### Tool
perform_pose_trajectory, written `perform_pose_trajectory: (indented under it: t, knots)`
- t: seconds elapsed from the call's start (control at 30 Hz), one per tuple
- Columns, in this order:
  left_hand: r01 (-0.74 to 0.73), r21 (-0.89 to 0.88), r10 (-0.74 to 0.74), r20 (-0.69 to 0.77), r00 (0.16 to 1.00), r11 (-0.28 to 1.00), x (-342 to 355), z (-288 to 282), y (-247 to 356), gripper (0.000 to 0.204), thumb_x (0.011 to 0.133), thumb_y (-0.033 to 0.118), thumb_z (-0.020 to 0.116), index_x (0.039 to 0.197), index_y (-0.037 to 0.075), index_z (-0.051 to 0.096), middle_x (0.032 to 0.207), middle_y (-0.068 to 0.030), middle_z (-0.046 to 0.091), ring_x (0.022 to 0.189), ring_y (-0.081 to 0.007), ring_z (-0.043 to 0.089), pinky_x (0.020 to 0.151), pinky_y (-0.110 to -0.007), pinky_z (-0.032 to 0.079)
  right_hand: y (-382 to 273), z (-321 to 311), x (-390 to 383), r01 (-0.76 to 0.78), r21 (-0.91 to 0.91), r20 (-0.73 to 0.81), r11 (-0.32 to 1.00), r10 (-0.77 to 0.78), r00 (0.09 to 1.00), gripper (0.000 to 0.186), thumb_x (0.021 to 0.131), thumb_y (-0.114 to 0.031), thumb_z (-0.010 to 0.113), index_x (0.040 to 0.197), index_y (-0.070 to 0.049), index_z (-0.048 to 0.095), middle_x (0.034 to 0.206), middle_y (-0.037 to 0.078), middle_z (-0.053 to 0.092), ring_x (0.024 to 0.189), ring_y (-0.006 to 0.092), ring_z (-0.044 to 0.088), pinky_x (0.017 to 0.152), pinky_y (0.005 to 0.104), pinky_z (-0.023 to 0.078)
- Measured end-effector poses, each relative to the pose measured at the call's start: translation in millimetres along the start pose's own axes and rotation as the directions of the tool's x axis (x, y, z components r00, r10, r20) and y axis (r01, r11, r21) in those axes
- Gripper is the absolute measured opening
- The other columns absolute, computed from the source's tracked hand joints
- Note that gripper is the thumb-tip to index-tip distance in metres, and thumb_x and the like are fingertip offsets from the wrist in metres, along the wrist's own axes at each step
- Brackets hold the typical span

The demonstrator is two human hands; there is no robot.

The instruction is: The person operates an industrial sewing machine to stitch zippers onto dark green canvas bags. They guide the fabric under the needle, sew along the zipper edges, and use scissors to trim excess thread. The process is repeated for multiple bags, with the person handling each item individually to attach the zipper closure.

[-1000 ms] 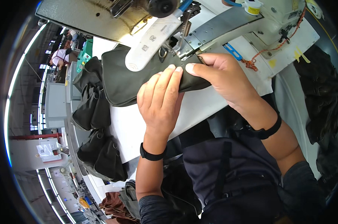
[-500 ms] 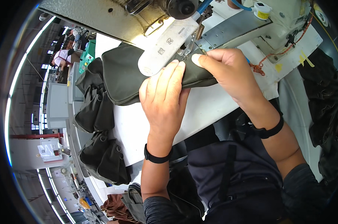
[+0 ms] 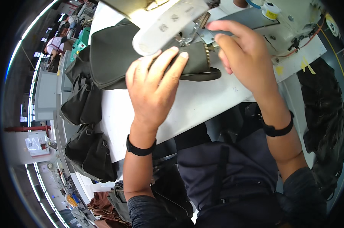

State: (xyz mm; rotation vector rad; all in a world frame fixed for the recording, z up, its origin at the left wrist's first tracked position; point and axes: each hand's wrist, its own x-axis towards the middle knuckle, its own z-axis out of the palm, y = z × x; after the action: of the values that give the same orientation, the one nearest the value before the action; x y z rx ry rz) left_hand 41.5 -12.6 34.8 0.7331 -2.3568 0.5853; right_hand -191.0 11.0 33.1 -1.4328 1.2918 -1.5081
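Observation:
A dark olive fabric bag piece (image 3: pixel 111 53) lies under the sewing machine's needle area (image 3: pixel 185 38). A brass-toned zip (image 3: pixel 207 57) runs along its right end, and a narrow strap (image 3: pixel 204 76) bows out at the near edge. My left hand (image 3: pixel 153 81) rests spread on the piece, fingertips just short of the presser foot. My right hand (image 3: pixel 244 53) is raised off the fabric beside the machine bed; its forefinger and thumb stand apart with nothing visible between them, the other fingers curled. A pale rounded cover (image 3: pixel 170 26) hangs over the work and hides part of it.
Several dark bags (image 3: pixel 90 148) are stacked at the left edge of the white table (image 3: pixel 179 102). Dark material (image 3: pixel 320 121) hangs at the right. A small white bottle (image 3: pixel 270 11) stands on the machine. Another person (image 3: pixel 54 45) is far off at the left.
My right hand has let go of the fabric and lifted away, its thumb and forefinger parting. The zip end now shows. My left hand stays on the piece, its fingers spread wider.

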Motion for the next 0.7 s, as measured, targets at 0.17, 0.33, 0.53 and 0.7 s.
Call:
perform_pose_trajectory:
  t: [0.17, 0.33, 0.53, 0.7]
  knots:
    - [-0.012, 0.058, 0.012, -0.007, 1.000, 0.998, -7.8, 1.3, -0.9, 0.061, 0.069, -0.002, 0.076, 0.128, 0.017, 0.077, 0.132, -0.0017, 0.073, 0.119, -0.0271, 0.067, 0.105, -0.042, 0.047, -16.4, 4.3, 21.1, -0.428, 0.531, 0.381, 0.732, 0.245, 0.891, 0.025, 0.101, -0.018, 0.059, 0.112, 0.001, 0.073, 0.059, -0.002, 0.050, 0.048, 0.0085, 0.046, 0.047, 0.0242, 0.032]
    - [0.094, 0.055, -0.093, -0.010, 0.996, 0.994, 2.7, -2.7, 18.6, 0.056, 0.070, 0.000, 0.077, 0.124, 0.014, 0.077, 0.124, -0.0015, 0.076, 0.111, -0.0230, 0.070, 0.098, -0.037, 0.048, -28.9, -1.1, 18.3, -0.173, 0.352, 0.280, 0.920, 0.073, 0.957, 0.021, 0.101, -0.018, 0.062, 0.100, 0.000, 0.073, 0.061, -0.003, 0.052, 0.051, 0.0090, 0.049, 0.049, 0.0252, 0.033]
    - [0.137, 0.026, -0.137, -0.002, 0.991, 0.990, 9.7, -0.9, 20.6, 0.052, 0.072, 0.001, 0.077, 0.122, 0.013, 0.077, 0.120, -0.0014, 0.077, 0.108, -0.0218, 0.071, 0.094, -0.036, 0.048, 23.0, 19.5, 15.5, 0.500, -0.580, 0.004, 0.644, -0.611, 0.792, 0.011, 0.089, -0.020, 0.073, 0.092, -0.009, 0.073, 0.093, 0.005, 0.069, 0.095, 0.0271, 0.064, 0.089, 0.0413, 0.045]
    - [0.110, 0.005, -0.110, -0.020, 0.994, 0.994, 3.8, 1.5, 12.6, 0.050, 0.072, 0.003, 0.076, 0.122, 0.012, 0.075, 0.120, -0.0008, 0.076, 0.105, -0.0204, 0.069, 0.093, -0.038, 0.046, 27.4, 25.7, 22.8, 0.467, -0.506, 0.021, 0.725, -0.531, 0.847, 0.008, 0.087, -0.017, 0.072, 0.087, -0.010, 0.070, 0.099, 0.005, 0.069, 0.105, 0.0276, 0.061, 0.102, 0.0432, 0.038]
